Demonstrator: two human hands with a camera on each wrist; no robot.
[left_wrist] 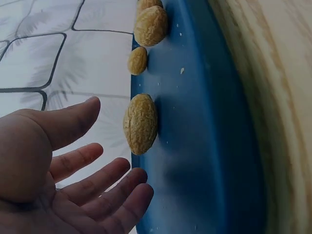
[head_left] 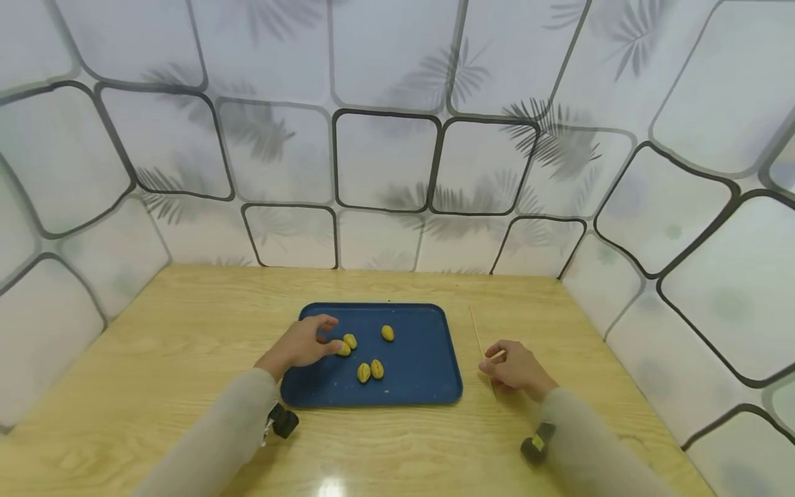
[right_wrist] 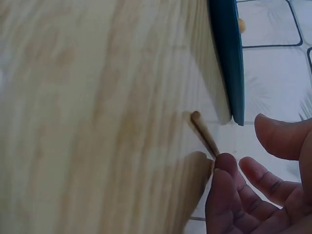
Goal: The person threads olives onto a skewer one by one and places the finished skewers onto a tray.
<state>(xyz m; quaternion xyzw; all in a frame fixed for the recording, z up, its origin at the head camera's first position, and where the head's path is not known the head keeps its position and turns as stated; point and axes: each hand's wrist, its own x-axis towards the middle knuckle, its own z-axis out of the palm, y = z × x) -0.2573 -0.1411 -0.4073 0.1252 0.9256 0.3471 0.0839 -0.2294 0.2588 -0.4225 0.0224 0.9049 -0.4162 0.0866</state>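
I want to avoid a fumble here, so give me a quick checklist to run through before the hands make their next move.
1. Blue tray flat on the table: ok.
2. Wrinkled yellow pieces inside the tray: ok; five show there.
3. Left hand open over the tray: ok.
4. Nearest piece gripped by the left hand: not ok; the left wrist view shows a gap between it and the thumb.
5. Thin stick clear of the tray: ok; it is to the tray's right.
6. Right hand gripping the stick firmly: cannot tell; fingertips are at it, thumb apart.
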